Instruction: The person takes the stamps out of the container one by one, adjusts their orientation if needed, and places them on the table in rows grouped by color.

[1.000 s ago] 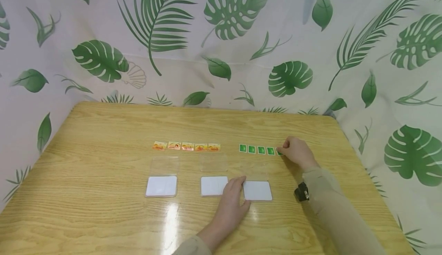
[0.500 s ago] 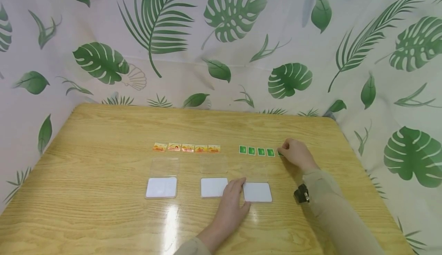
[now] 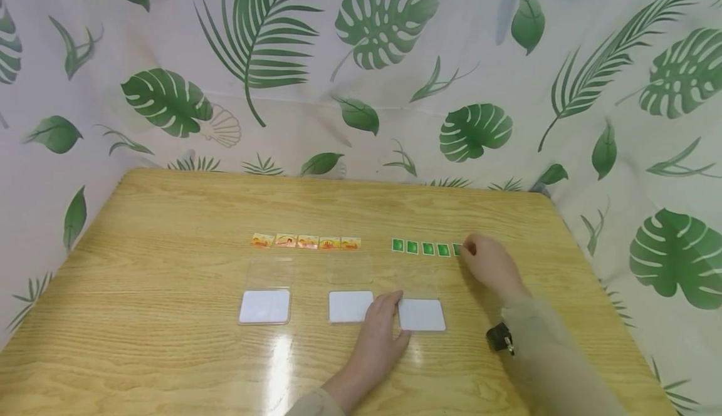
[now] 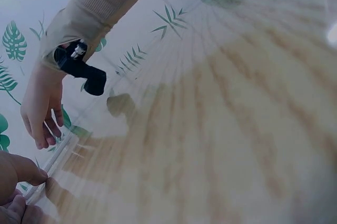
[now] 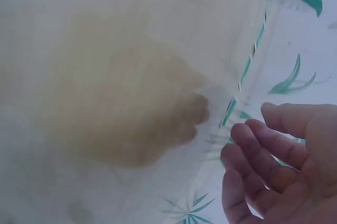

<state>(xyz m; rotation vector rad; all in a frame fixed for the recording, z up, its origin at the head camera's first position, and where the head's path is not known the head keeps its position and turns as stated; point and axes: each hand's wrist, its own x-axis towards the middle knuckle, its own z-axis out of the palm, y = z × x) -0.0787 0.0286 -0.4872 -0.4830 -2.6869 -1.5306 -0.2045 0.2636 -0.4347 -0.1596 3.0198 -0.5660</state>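
My left hand [image 3: 376,341] lies at the left end of the rightmost clear plastic case [image 3: 422,314], which holds a white insert. Its fingers are at the upper corner and its thumb is at the lower one, gripping that end. Near the right end of a row of small green stamp-like cards with white borders [image 3: 428,249] is my right hand [image 3: 492,264]. Its fingertips are beside the last green card [image 3: 457,249], partly hidden by them. In the right wrist view, the right hand's fingers [image 5: 253,145] are loosely bent, with nothing between them and the thumb.
Two more clear cases with white inserts stand left of my hands, the middle case [image 3: 351,306] and the left case [image 3: 264,306]. Their transparent lids lie folded back behind them. Several yellow-orange picture cards [image 3: 308,242] form a row at left. A leaf-print cloth [image 3: 304,128] hangs behind the table [image 3: 169,353].
My right hand has drawn slightly right and toward me, uncovering more of the last green card, which stays on the table. My left hand keeps its place on the case.
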